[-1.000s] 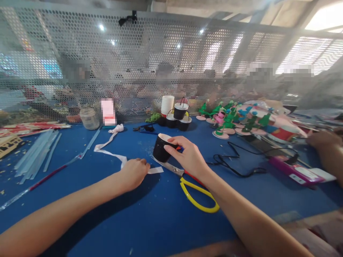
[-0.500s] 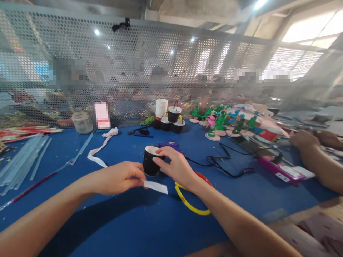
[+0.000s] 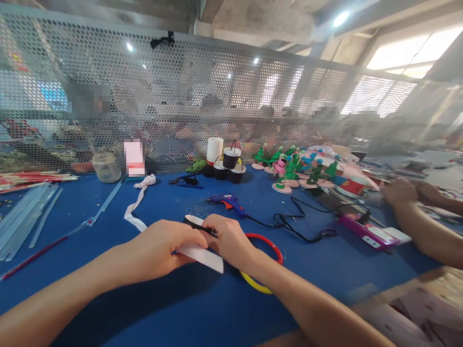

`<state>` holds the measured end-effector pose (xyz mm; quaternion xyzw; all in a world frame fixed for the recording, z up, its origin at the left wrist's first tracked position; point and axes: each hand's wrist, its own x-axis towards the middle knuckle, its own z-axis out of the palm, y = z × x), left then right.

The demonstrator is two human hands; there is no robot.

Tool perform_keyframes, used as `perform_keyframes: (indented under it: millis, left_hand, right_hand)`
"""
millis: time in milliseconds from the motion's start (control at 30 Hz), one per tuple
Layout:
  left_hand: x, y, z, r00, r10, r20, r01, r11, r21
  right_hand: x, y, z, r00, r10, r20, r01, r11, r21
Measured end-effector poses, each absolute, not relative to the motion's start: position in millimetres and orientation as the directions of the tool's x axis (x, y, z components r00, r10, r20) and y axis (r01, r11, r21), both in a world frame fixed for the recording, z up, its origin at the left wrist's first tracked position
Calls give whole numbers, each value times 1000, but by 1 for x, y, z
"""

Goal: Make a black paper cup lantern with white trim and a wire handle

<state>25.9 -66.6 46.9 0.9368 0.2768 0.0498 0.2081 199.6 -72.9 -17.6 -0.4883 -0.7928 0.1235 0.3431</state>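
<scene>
My left hand (image 3: 164, 248) is closed on a white ribbon (image 3: 207, 259), whose flat end sticks out to the right below my fingers. A longer crumpled length of white ribbon (image 3: 134, 215) runs from behind this hand toward the back of the table. My right hand (image 3: 231, 241) is closed on the rim of a small black paper cup (image 3: 191, 221) with a white inside. The cup is tilted, and both hands hide most of it. Just behind them lies a blue glue gun (image 3: 229, 201). A red and yellow ring (image 3: 265, 241) lies partly under my right forearm.
Small black buckets (image 3: 231, 157) and stacked white cups (image 3: 215, 150) stand at the back, near pliers (image 3: 186, 181). Green figures (image 3: 291, 168) crowd the back right. A cable leads to a purple power strip (image 3: 367, 233) beside another person's arm (image 3: 408, 207). Clear glue sticks (image 3: 27, 214) lie left.
Both hands have come closer together and nearer to me. The cup has moved down with my right hand and tilted, uncovering the glue gun behind it.
</scene>
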Motion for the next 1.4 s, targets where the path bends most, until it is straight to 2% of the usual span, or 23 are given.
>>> perform_keyframes:
  millis: [67,167,267,333,400,467,667,833,1033,1267,1333,1400]
  left_hand:
    - [24,-65,46,867,498,0,466,-811,353]
    - [23,-63,50,840,541,43,507,-811,293]
    - [19,-62,58,793,608,27,554,-739,383]
    - [17,-59,62,768,636,-83,587,-645,490]
    - [15,-56,62,723,655,-221,645,-524,556]
    - [14,-52,59,676,676,-295,689,-437,579]
    - [15,-39,43,641,728,-244,689,-404,602]
    - [15,-35,41,641,740,-205,668,-406,624]
    - [14,-35,53,617,721,-315,607,-182,774]
    - [16,-40,58,611,734,-296,484,-50,874]
    - [16,-41,57,597,755,-270,490,-77,868]
    - [16,-42,55,618,762,-193,507,-199,839]
  right_hand:
    - [200,-72,-17,-249,887,389,734,435,-522]
    - [201,-70,-17,-247,915,320,710,395,-583]
    - [203,-69,-18,-220,941,257,616,338,-711]
    - [204,-68,-19,-212,949,232,560,313,-767]
    - [205,-69,-18,-231,942,244,530,332,-781]
    - [206,-70,-15,-260,927,272,524,372,-766]
    - [205,-78,-2,-324,913,250,535,394,-747]
    - [202,-79,-7,-328,917,228,508,374,-776]
    - [203,-75,-14,-268,929,255,524,363,-771]
    - [204,-73,-12,-224,965,139,514,238,-824]
    - [205,-72,-13,-206,972,110,475,198,-857]
    - [206,-72,-15,-195,977,82,432,161,-887]
